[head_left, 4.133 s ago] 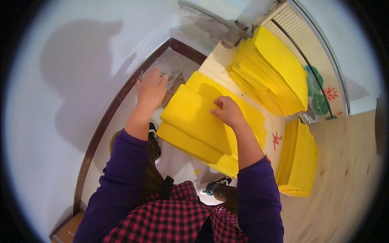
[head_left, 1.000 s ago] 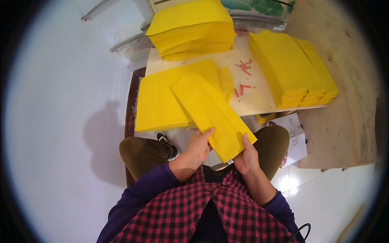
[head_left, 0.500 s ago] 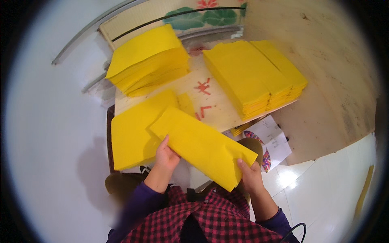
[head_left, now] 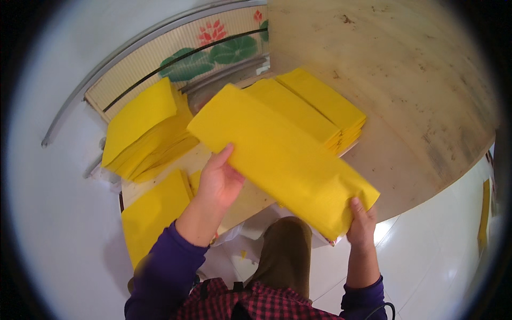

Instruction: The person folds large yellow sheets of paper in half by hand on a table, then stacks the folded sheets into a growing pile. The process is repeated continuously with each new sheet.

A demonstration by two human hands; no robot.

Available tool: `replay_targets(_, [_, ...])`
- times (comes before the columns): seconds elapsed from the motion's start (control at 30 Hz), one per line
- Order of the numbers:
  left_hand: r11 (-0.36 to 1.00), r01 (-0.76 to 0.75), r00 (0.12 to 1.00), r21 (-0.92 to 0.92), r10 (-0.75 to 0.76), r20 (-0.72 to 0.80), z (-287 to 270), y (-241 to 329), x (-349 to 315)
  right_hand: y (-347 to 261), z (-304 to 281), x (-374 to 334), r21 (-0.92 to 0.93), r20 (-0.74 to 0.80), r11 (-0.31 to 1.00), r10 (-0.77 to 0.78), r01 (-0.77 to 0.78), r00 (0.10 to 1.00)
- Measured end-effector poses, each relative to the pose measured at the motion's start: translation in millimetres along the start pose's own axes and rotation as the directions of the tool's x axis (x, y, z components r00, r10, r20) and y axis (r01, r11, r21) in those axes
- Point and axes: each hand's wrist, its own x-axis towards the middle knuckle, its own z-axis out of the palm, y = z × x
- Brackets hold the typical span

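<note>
A folded yellow sheet (head_left: pixel 277 154), long and flat, is held up at a slant above the tabletop. My left hand (head_left: pixel 220 180) grips its lower left edge, thumb on top and fingers underneath. Its right end is pinched by my right hand (head_left: pixel 363 223), and the sheet creases by that thumb. Behind it, partly covered, lie two neat piles of folded yellow sheets (head_left: pixel 324 101) side by side. A taller, looser yellow stack (head_left: pixel 146 128) stands at the far left. Nearer on the left, a flat yellow piece (head_left: pixel 154 216) lies partly behind my left arm.
The light wooden table (head_left: pixel 248 205) has its front edge near my knee (head_left: pixel 285 245). A large wooden board (head_left: pixel 394 96) rises along the right. A slatted panel painted with flowers (head_left: pixel 197 58) stands at the back. A yellow strip (head_left: pixel 484 213) is at the far right.
Both hands have raised the folded sheet and carried it forward and right, so it now covers part of the right-hand piles. The view has shifted too. Both grips stay.
</note>
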Motion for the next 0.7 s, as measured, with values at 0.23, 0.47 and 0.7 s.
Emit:
replay_targets(0.23, [0.998, 0.048, 0.954, 0.042, -0.058, 0.294, 101, -36, 140, -36, -25, 125, 0.064, -0.173, 0.988, -0.125, 0.138, 0.977])
replay_targets(0.47, [0.922, 0.122, 0.99, 0.369, -0.14, 0.022, 106, -65, 250, 2, -46, 260, 0.069, -0.251, 0.997, 0.001, 0.017, 0.968])
replay_targets(0.7, [0.862, 0.019, 1.0, 0.506, -0.006, -0.027, 33, -46, 226, 32, -67, 289, -0.213, -0.269, 0.962, 0.11, -0.171, 0.957])
